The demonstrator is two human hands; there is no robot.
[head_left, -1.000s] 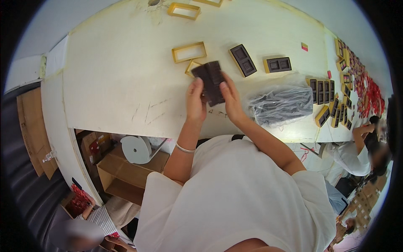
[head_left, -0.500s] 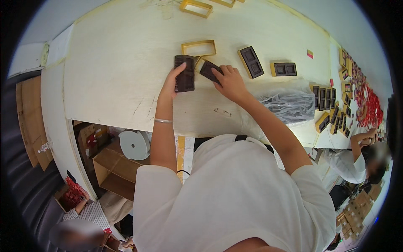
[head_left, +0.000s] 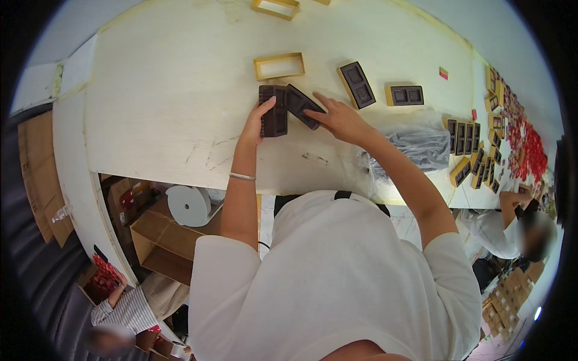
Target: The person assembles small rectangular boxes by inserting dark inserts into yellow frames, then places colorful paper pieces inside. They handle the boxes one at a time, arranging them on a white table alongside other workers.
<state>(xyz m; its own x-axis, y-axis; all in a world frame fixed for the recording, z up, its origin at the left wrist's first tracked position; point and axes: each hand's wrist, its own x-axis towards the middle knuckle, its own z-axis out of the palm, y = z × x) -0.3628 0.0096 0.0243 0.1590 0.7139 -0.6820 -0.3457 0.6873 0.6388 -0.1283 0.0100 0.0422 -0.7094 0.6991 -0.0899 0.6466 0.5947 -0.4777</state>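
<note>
The left hand (head_left: 256, 123) has its grip clamped on a dark tray (head_left: 273, 111). The right hand (head_left: 340, 117) clamps a second tray (head_left: 302, 106) at its 9 o'clock. A gold frame (head_left: 279, 65) lies at 12 o'clock on the tabletop (head_left: 168, 90).

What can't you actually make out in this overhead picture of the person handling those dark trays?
- Head view: the dark tray under the left hand is partly covered by fingers.
- Whether the angled tray at the right hand is gripped or only touched.
- Contents of the clear plastic bag: glare and folds blur them.
- Small boxes at the right rim: too small and bent by the lens.
- The person's lap: hidden by the white shirt.
</note>
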